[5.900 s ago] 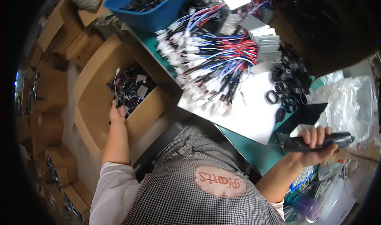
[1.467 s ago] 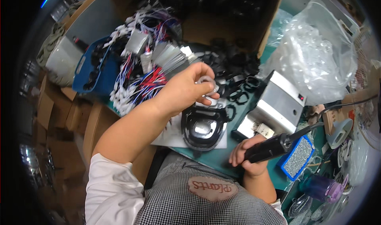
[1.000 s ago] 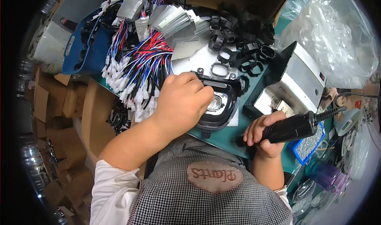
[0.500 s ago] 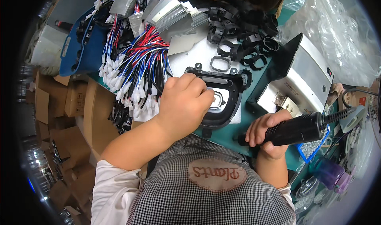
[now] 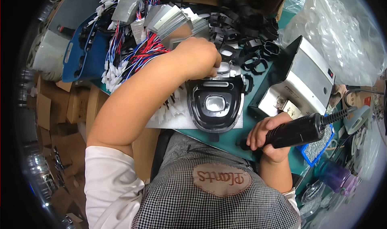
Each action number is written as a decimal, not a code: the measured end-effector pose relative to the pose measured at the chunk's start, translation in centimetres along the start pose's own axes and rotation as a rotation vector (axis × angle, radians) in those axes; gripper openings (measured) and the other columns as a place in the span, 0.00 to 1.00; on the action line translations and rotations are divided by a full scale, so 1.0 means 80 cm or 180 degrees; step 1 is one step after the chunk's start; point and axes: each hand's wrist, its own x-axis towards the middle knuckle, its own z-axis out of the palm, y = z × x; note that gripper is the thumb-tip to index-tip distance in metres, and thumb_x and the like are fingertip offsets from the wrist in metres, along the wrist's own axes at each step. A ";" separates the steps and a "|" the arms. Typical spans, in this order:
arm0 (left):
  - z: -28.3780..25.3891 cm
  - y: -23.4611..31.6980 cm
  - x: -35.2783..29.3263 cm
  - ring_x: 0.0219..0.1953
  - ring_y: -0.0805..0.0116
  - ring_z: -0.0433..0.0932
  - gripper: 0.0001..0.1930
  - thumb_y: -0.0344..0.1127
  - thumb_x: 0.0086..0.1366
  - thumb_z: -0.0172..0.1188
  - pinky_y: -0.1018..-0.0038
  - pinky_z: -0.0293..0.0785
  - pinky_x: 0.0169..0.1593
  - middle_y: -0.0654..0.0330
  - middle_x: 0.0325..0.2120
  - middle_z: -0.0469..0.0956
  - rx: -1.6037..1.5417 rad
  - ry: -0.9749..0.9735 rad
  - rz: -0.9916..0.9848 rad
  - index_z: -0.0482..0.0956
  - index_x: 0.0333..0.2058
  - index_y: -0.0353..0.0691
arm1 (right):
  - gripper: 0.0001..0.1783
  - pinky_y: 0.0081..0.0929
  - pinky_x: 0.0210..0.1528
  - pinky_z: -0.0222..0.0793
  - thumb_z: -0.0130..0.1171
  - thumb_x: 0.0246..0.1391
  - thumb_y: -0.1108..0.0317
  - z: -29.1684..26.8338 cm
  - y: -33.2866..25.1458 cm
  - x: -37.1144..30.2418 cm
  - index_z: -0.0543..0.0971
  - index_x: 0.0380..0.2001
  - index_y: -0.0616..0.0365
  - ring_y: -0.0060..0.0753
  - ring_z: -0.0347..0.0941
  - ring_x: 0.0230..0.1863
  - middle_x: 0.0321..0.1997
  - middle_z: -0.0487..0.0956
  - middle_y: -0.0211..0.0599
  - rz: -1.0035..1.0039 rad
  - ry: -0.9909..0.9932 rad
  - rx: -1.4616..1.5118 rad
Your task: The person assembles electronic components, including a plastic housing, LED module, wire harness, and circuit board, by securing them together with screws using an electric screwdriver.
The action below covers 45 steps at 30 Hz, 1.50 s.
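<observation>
My right hand is wrapped round a black electric screwdriver, its cable end pointing right. In front of me lies a black D-shaped plastic housing with a clear window in its middle. My left hand is just beyond the housing's far left edge, its fingers curled down close to a small black ring-shaped part. Its fingertips are partly hidden, so whether it grips that part cannot be seen. The housing rests on a white foam sheet, untouched by either hand.
Bundled wires with white connectors and stacked metal plates lie at the left. Black plastic rings pile up at the back. To the right stand a metal box-shaped device, a blue tray of small metal pieces and a purple bottle.
My left hand has moved away from the housing's middle, going further back, and the housing's window now shows. My right hand with the screwdriver has stayed nearly still.
</observation>
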 end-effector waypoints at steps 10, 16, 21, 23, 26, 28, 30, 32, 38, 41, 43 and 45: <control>-0.032 0.007 -0.075 0.38 0.57 0.75 0.07 0.37 0.49 0.66 0.64 0.71 0.43 0.59 0.33 0.78 -0.0417 0.1060 0.0158 0.81 0.27 0.43 | 0.25 0.28 0.26 0.74 0.66 0.45 0.68 0.001 -0.001 0.001 0.64 0.41 0.62 0.29 0.71 0.19 0.20 0.71 0.35 0.0059 0.0058 -0.0275; 0.018 0.047 -0.131 0.44 0.57 0.74 0.09 0.32 0.44 0.70 0.64 0.70 0.47 0.61 0.38 0.77 -0.1154 0.1432 0.0627 0.79 0.25 0.43 | 0.25 0.27 0.25 0.74 0.67 0.45 0.66 0.001 0.003 0.004 0.64 0.41 0.61 0.28 0.70 0.18 0.20 0.71 0.34 0.0032 -0.0012 -0.0289; 0.048 0.066 -0.129 0.45 0.56 0.73 0.09 0.32 0.43 0.70 0.63 0.69 0.47 0.62 0.38 0.77 -0.0959 0.1738 0.0425 0.79 0.26 0.43 | 0.25 0.28 0.28 0.74 0.68 0.43 0.71 0.002 0.004 0.002 0.65 0.42 0.66 0.29 0.72 0.22 0.21 0.72 0.37 -0.0039 0.0103 -0.0015; 0.049 0.068 -0.127 0.45 0.57 0.73 0.09 0.32 0.43 0.69 0.64 0.69 0.47 0.62 0.38 0.78 -0.0755 0.1809 0.0437 0.79 0.25 0.43 | 0.25 0.28 0.28 0.74 0.68 0.44 0.70 0.002 0.003 0.000 0.65 0.41 0.65 0.28 0.71 0.21 0.21 0.72 0.37 -0.0026 0.0160 -0.0057; 0.053 0.069 -0.124 0.46 0.58 0.73 0.09 0.33 0.43 0.69 0.64 0.67 0.48 0.64 0.39 0.78 -0.0618 0.1822 0.0456 0.79 0.25 0.44 | 0.26 0.28 0.27 0.74 0.69 0.44 0.69 0.001 0.004 0.002 0.65 0.41 0.65 0.28 0.71 0.21 0.21 0.72 0.37 -0.0042 0.0186 -0.0094; 0.058 0.068 -0.123 0.47 0.59 0.73 0.09 0.33 0.43 0.69 0.64 0.66 0.48 0.64 0.39 0.78 -0.0506 0.1827 0.0429 0.79 0.25 0.44 | 0.26 0.27 0.26 0.73 0.69 0.44 0.69 0.001 0.005 0.003 0.65 0.41 0.65 0.28 0.71 0.20 0.21 0.72 0.36 -0.0082 0.0167 -0.0127; 0.065 0.064 -0.121 0.49 0.59 0.72 0.09 0.33 0.44 0.69 0.63 0.65 0.49 0.65 0.40 0.79 -0.0696 0.1797 0.0413 0.79 0.25 0.44 | 0.26 0.27 0.26 0.73 0.69 0.44 0.69 0.001 0.005 0.005 0.65 0.41 0.65 0.28 0.71 0.20 0.20 0.72 0.36 -0.0095 0.0152 -0.0144; 0.064 0.060 -0.121 0.50 0.59 0.72 0.09 0.33 0.44 0.69 0.62 0.65 0.49 0.66 0.40 0.79 -0.0655 0.1754 0.0402 0.79 0.25 0.45 | 0.26 0.27 0.26 0.73 0.69 0.44 0.68 0.002 0.006 0.005 0.65 0.40 0.64 0.27 0.71 0.20 0.20 0.72 0.36 -0.0108 0.0131 -0.0164; 0.066 0.057 -0.127 0.52 0.59 0.71 0.09 0.37 0.46 0.68 0.61 0.63 0.51 0.66 0.41 0.79 -0.0650 0.1729 0.0448 0.80 0.27 0.46 | 0.27 0.29 0.24 0.73 0.69 0.45 0.68 0.003 0.004 0.001 0.65 0.43 0.61 0.30 0.71 0.20 0.21 0.72 0.35 -0.0074 0.0134 -0.0173; 0.051 0.059 -0.136 0.53 0.58 0.71 0.12 0.40 0.48 0.68 0.61 0.63 0.52 0.64 0.44 0.77 -0.0782 0.1623 0.0480 0.81 0.33 0.48 | 0.26 0.29 0.24 0.73 0.69 0.45 0.67 0.004 0.000 -0.003 0.65 0.43 0.60 0.30 0.71 0.19 0.21 0.72 0.34 -0.0064 0.0236 -0.0300; 0.027 0.053 -0.143 0.52 0.57 0.71 0.14 0.40 0.47 0.68 0.62 0.64 0.52 0.63 0.43 0.77 -0.0667 0.1988 0.0500 0.81 0.34 0.47 | 0.26 0.30 0.24 0.73 0.69 0.45 0.67 0.006 -0.004 -0.005 0.64 0.42 0.60 0.30 0.72 0.19 0.21 0.72 0.35 -0.0085 0.0219 -0.0302; 0.006 0.029 -0.145 0.51 0.57 0.71 0.16 0.39 0.47 0.69 0.62 0.64 0.52 0.62 0.43 0.77 -0.0128 0.2369 0.0309 0.81 0.37 0.46 | 0.26 0.30 0.24 0.74 0.68 0.45 0.67 0.006 -0.008 -0.006 0.64 0.42 0.60 0.30 0.72 0.19 0.21 0.72 0.35 -0.0131 0.0084 -0.0324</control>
